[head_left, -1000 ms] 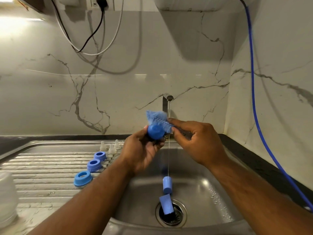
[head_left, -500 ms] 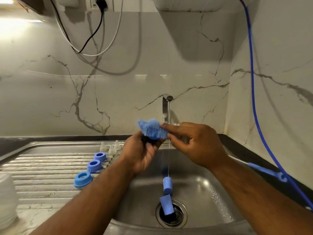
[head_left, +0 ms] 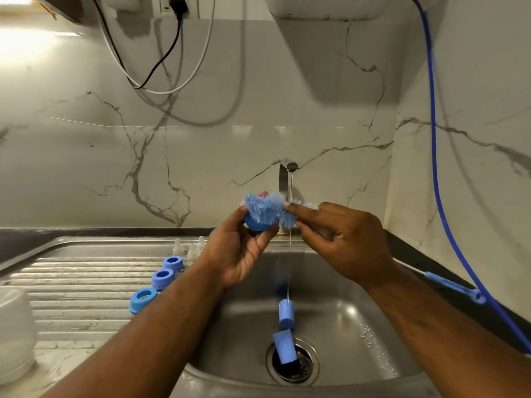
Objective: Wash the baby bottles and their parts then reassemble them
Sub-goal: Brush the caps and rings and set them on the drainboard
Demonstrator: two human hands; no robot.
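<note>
At the far left the clear bottles [head_left: 14, 326] sat on the edge of the drainboard [head_left: 71, 282]. Three blue collar rings [head_left: 163, 278] lay in a slanting row beside them, with the clear teats [head_left: 191, 248] upright just behind. Each kind was kept apart, probably so the parts could drain and be matched up at reassembly.

Over the near-left of the basin [head_left: 359, 326], the left hand [head_left: 238, 254] was raised with its fingers curled round a blue cap [head_left: 255, 224], grasping it by the sides. This left the bottle brush [head_left: 268, 209] free to work on it. The bristles covered the cap's mouth, so its facing was hard to read; it seemed to open up and to the right, toward the brush.

The work was held close to the tap [head_left: 288, 175] and its thin stream, presumably so suds would fall into the basin. Below, two loose caps [head_left: 286, 314] lay end to end, the nearer one touching the drain [head_left: 293, 363], likely awaiting their turn.

The right hand [head_left: 344, 242] pinched the brush just behind the bristles, between thumb and forefinger. I judged the short hold was chosen for control. The brush's long axis ran from the bristle head at the cap, under that hand, down and rightward to its blue handle [head_left: 451, 285] above the counter. The working end thus pointed left.
</note>
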